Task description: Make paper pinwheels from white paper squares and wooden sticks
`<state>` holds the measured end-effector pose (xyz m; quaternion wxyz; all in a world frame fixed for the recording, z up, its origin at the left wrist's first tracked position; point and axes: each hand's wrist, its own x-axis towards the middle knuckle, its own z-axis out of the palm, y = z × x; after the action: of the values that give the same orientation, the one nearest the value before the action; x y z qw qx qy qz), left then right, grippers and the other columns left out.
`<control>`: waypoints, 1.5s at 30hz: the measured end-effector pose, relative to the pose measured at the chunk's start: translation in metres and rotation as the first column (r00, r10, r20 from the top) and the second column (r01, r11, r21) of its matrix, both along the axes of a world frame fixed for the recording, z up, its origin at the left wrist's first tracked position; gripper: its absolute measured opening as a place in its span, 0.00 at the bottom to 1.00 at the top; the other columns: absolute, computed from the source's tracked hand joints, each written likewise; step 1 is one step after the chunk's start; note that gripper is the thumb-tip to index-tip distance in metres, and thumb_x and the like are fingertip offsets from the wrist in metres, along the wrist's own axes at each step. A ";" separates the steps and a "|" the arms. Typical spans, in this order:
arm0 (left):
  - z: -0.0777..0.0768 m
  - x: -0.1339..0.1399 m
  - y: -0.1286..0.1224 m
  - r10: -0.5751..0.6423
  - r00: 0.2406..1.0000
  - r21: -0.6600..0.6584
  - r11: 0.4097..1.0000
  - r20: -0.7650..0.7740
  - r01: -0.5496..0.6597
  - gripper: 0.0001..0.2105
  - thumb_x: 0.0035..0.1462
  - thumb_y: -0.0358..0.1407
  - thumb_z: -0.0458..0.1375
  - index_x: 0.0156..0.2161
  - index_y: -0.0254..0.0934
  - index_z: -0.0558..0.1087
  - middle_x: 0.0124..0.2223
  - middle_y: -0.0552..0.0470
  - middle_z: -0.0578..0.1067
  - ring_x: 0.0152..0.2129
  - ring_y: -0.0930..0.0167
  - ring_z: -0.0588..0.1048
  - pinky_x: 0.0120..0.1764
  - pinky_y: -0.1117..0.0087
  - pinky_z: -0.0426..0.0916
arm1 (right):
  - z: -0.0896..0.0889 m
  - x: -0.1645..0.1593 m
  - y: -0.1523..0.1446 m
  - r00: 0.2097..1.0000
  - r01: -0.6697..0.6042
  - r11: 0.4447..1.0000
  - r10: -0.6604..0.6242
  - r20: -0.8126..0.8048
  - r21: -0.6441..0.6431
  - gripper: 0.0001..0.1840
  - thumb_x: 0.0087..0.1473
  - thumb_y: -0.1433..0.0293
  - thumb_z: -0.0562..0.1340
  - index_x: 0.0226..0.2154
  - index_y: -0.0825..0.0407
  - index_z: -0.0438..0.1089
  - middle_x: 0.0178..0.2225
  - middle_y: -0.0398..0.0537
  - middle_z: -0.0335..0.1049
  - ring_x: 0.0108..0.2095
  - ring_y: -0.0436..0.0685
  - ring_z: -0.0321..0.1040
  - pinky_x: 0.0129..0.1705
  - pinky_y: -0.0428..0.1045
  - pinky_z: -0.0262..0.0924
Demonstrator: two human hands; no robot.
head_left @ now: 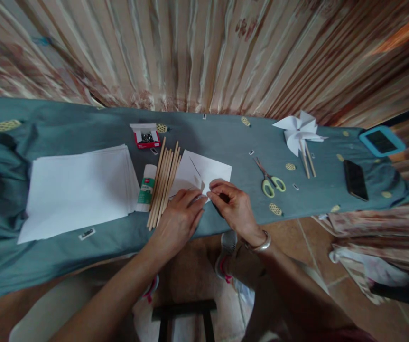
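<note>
A square of white paper [214,167] with cut lines running in toward its middle lies at the near edge of the cloth. My left hand [182,213] presses on its near left part, fingers closed on the paper near the middle. With thumb and forefinger together, my right hand [232,203] pinches the paper's near right part. The fingers cover the near side of the sheet. Just left of it lie several wooden sticks [164,178] and a white and green glue stick [146,188]. Green-handled scissors [269,180] rest to the right of my right hand.
A stack of white paper [79,187] is at the left. Behind the glue stands a red box [146,137] of small dark pins. Farther right are white paper pinwheels [301,132] on sticks, a black phone [355,179] and a blue-framed tablet [382,141]. A curtain [204,57] hangs behind.
</note>
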<state>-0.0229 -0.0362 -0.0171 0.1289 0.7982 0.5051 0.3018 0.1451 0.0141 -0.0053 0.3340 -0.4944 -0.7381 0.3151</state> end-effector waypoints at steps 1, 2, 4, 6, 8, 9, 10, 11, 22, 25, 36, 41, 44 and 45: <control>0.000 0.000 0.000 0.000 1.000 -0.008 1.000 0.001 0.000 0.12 0.61 0.28 0.54 0.49 0.31 0.72 0.49 0.42 0.74 0.45 0.62 0.70 0.48 0.58 0.71 | 0.000 0.000 0.000 1.000 -0.001 1.000 0.001 0.010 0.011 0.05 0.55 0.71 0.63 0.27 0.51 0.72 0.38 0.49 0.75 0.40 0.54 0.72 0.46 0.51 0.65; 0.000 0.000 0.001 0.000 1.000 -0.016 1.000 0.001 0.000 0.12 0.61 0.28 0.54 0.49 0.32 0.72 0.48 0.43 0.74 0.45 0.63 0.70 0.48 0.58 0.71 | 0.001 0.000 0.000 1.000 -0.004 1.000 0.004 0.018 0.020 0.05 0.55 0.71 0.63 0.27 0.51 0.72 0.38 0.48 0.75 0.40 0.54 0.72 0.46 0.51 0.65; 0.000 -0.001 0.002 -0.007 1.000 -0.026 1.000 -0.001 0.007 0.12 0.61 0.28 0.54 0.49 0.32 0.72 0.46 0.43 0.74 0.43 0.63 0.70 0.46 0.58 0.72 | 0.002 0.000 -0.001 0.999 -0.015 0.999 0.013 0.035 0.041 0.05 0.55 0.72 0.63 0.28 0.52 0.72 0.38 0.49 0.75 0.41 0.54 0.72 0.47 0.50 0.66; 0.001 -0.001 0.004 -0.011 1.000 -0.015 1.000 -0.008 0.011 0.12 0.61 0.27 0.53 0.48 0.32 0.73 0.44 0.43 0.75 0.42 0.64 0.71 0.45 0.59 0.73 | 0.002 0.001 -0.003 0.998 -0.019 0.998 0.015 0.065 0.057 0.03 0.56 0.71 0.63 0.31 0.52 0.73 0.39 0.49 0.75 0.40 0.54 0.73 0.46 0.50 0.66; 0.001 -0.001 0.005 -0.011 1.000 0.010 1.000 -0.017 0.011 0.12 0.61 0.27 0.53 0.48 0.31 0.73 0.43 0.43 0.76 0.41 0.63 0.71 0.43 0.60 0.73 | 0.003 0.002 -0.005 0.995 -0.014 0.997 0.005 0.104 0.080 0.06 0.57 0.70 0.62 0.38 0.52 0.73 0.42 0.50 0.75 0.41 0.54 0.73 0.47 0.51 0.68; 0.001 -0.001 0.005 -0.010 1.000 0.023 1.000 -0.023 0.011 0.12 0.61 0.27 0.53 0.48 0.31 0.73 0.43 0.43 0.76 0.40 0.63 0.71 0.42 0.60 0.73 | 0.002 0.003 -0.007 0.992 -0.015 0.995 0.003 0.125 0.098 0.09 0.58 0.70 0.61 0.42 0.52 0.73 0.43 0.50 0.75 0.42 0.55 0.73 0.48 0.52 0.68; 0.001 -0.001 0.006 -0.009 1.000 0.034 0.999 -0.030 0.011 0.12 0.61 0.27 0.53 0.48 0.30 0.73 0.42 0.43 0.76 0.39 0.63 0.71 0.42 0.60 0.74 | 0.002 0.004 -0.008 0.990 -0.024 0.992 0.007 0.143 0.122 0.11 0.59 0.70 0.61 0.44 0.52 0.72 0.45 0.51 0.75 0.44 0.55 0.73 0.50 0.52 0.67; 0.001 -0.001 0.006 -0.010 0.999 0.043 0.999 -0.038 0.011 0.12 0.61 0.27 0.53 0.48 0.30 0.73 0.42 0.43 0.76 0.39 0.63 0.72 0.41 0.60 0.74 | 0.002 0.005 -0.009 0.987 -0.041 0.988 0.017 0.158 0.150 0.12 0.60 0.70 0.60 0.46 0.52 0.72 0.46 0.52 0.75 0.46 0.56 0.72 0.52 0.53 0.67; 0.005 -0.001 0.007 0.014 0.998 0.060 0.998 -0.069 -0.010 0.10 0.59 0.26 0.55 0.46 0.27 0.73 0.39 0.43 0.76 0.36 0.63 0.73 0.39 0.61 0.74 | -0.002 0.009 -0.014 0.931 -0.222 0.911 0.093 0.352 0.346 0.16 0.63 0.71 0.54 0.48 0.54 0.74 0.48 0.55 0.75 0.49 0.59 0.70 0.51 0.56 0.68; 0.004 0.000 0.007 0.019 0.997 0.073 0.997 -0.069 -0.014 0.10 0.59 0.25 0.55 0.45 0.27 0.73 0.39 0.43 0.76 0.36 0.63 0.73 0.38 0.60 0.75 | -0.003 0.009 -0.015 0.928 -0.233 0.896 0.089 0.362 0.377 0.16 0.63 0.72 0.55 0.49 0.54 0.74 0.47 0.56 0.75 0.48 0.59 0.70 0.50 0.55 0.69; 0.003 0.000 0.009 0.013 0.994 0.043 0.999 -0.106 -0.008 0.11 0.59 0.26 0.55 0.46 0.26 0.73 0.39 0.43 0.76 0.36 0.63 0.73 0.39 0.61 0.74 | -0.005 0.007 -0.015 0.914 -0.235 0.896 0.071 0.400 0.376 0.16 0.63 0.72 0.54 0.48 0.55 0.74 0.48 0.55 0.75 0.49 0.59 0.70 0.52 0.56 0.69; 0.004 0.000 0.009 0.022 0.992 -0.008 1.000 -0.123 -0.023 0.11 0.61 0.27 0.53 0.47 0.28 0.72 0.41 0.44 0.75 0.39 0.64 0.72 0.42 0.62 0.73 | -0.006 0.006 -0.013 0.912 -0.248 0.878 0.069 0.405 0.409 0.16 0.63 0.72 0.55 0.47 0.59 0.75 0.48 0.58 0.75 0.49 0.60 0.69 0.51 0.56 0.69; 0.004 0.000 0.010 0.015 0.992 -0.029 0.999 -0.123 -0.019 0.11 0.61 0.26 0.53 0.47 0.27 0.72 0.41 0.43 0.75 0.39 0.63 0.72 0.42 0.62 0.73 | -0.006 0.006 -0.013 0.906 -0.247 0.888 0.070 0.417 0.388 0.16 0.63 0.72 0.54 0.48 0.57 0.74 0.49 0.57 0.74 0.49 0.60 0.69 0.52 0.56 0.68; 0.004 0.000 0.010 0.013 0.992 -0.032 0.999 -0.122 -0.017 0.11 0.60 0.26 0.53 0.47 0.27 0.72 0.41 0.43 0.75 0.39 0.63 0.72 0.42 0.61 0.73 | -0.006 0.006 -0.013 0.906 -0.242 0.896 0.070 0.418 0.373 0.16 0.63 0.71 0.54 0.48 0.55 0.74 0.49 0.56 0.74 0.49 0.60 0.69 0.53 0.56 0.68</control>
<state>-0.0225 -0.0265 -0.0126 0.1089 0.8090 0.5230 0.2452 0.1515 0.0009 -0.0110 0.2492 -0.4028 -0.8778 0.0708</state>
